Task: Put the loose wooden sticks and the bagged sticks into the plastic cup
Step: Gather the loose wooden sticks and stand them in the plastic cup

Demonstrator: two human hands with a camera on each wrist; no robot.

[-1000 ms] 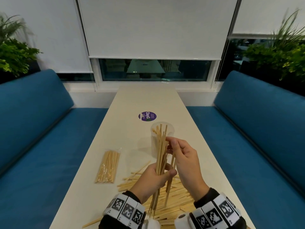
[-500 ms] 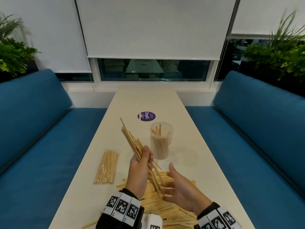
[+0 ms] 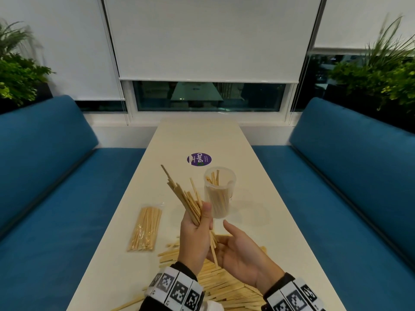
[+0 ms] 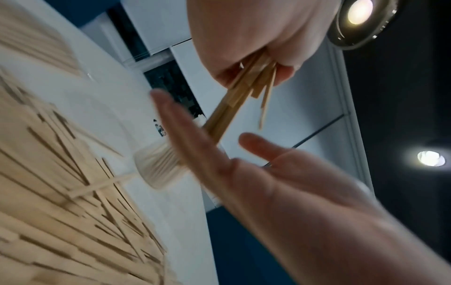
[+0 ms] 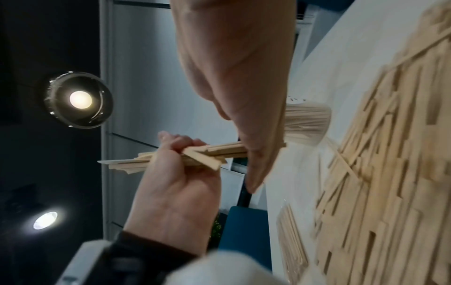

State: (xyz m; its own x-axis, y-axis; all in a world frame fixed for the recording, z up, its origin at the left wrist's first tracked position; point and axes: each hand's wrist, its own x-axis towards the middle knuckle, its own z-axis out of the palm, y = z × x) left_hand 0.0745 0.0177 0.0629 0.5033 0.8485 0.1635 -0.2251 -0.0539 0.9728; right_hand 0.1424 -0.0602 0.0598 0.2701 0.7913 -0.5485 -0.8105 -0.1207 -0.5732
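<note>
- The left hand (image 3: 195,232) was curled tight around a bunch of sticks (image 3: 184,198), above the table (image 3: 202,135). The bunch leaned up and to the left.
- The right hand (image 3: 241,252) was spread wide with its palm up, just beside the left hand. The low ends of the bunch were touching or nearly touching its palm; the pictures did not make this clear.
- The plastic cup (image 3: 220,191) stood upright on the table, just past the hands. It already had many sticks standing in it.
- A big pile of loose sticks (image 3: 224,286) lay on the table under the hands.
- The bag of sticks (image 3: 145,228) lay flat on the table, to the left of the hands and apart from the cup.
- A round purple sticker (image 3: 199,159) sat on the table behind the cup.
- Blue seats (image 3: 45,187) ran along both sides of the table.
</note>
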